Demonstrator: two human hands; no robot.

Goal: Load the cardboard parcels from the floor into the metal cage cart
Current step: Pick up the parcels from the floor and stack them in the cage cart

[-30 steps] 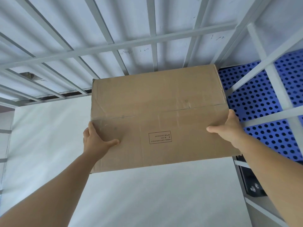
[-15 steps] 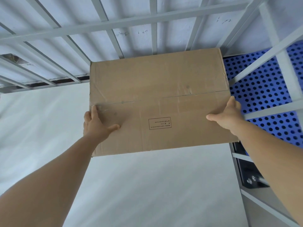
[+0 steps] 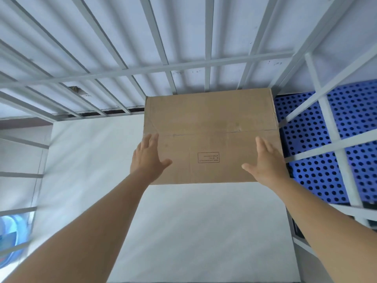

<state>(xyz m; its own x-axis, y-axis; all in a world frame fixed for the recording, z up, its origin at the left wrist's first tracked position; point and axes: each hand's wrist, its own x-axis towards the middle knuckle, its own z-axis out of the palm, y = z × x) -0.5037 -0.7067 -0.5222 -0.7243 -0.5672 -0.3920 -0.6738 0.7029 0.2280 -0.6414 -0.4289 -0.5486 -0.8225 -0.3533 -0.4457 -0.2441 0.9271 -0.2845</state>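
Note:
A brown cardboard parcel (image 3: 210,127) lies flat on the white floor of the metal cage cart (image 3: 183,67), pushed into its far right corner against the grey bars. A small printed label faces up on its near half. My left hand (image 3: 148,158) is over the parcel's left edge with straight, spread fingers. My right hand (image 3: 265,160) is over the near right part of the lid, fingers straight too. Neither hand grips the parcel.
The cart's white floor (image 3: 98,180) spreads to the left and in front of the parcel. Grey bars enclose the back, left and right sides. A blue perforated pallet (image 3: 318,164) lies outside the right bars. Something blue and blurred (image 3: 12,235) sits outside at lower left.
The parcel has gone from being held at its two sides to lying in the cart's far right corner. Both hands have let go and opened over its top.

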